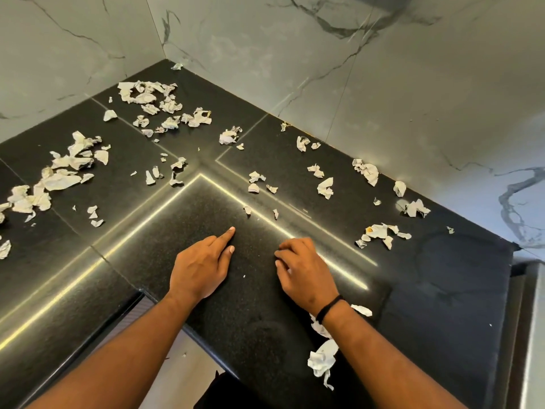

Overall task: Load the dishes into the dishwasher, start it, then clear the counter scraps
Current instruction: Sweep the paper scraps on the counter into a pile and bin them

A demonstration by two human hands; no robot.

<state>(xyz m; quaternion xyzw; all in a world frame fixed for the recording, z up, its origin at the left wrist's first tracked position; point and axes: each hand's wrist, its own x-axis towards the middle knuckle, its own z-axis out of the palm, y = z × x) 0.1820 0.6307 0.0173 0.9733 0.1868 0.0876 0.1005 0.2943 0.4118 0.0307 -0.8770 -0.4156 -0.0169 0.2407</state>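
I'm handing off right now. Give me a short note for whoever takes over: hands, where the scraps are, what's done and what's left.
Left hand: on the black counter, index finger extended, holding nothing.
Right hand: fingers curled on the counter; whether it holds a scrap cannot be told.
Paper scraps: heaps at far left and near the corner, scattered pieces along the right wall, a few by the right wrist at the front edge.
Done: no dishes or dishwasher in view, so that cannot be judged.
Left: nearly all scraps are yet to be gathered.
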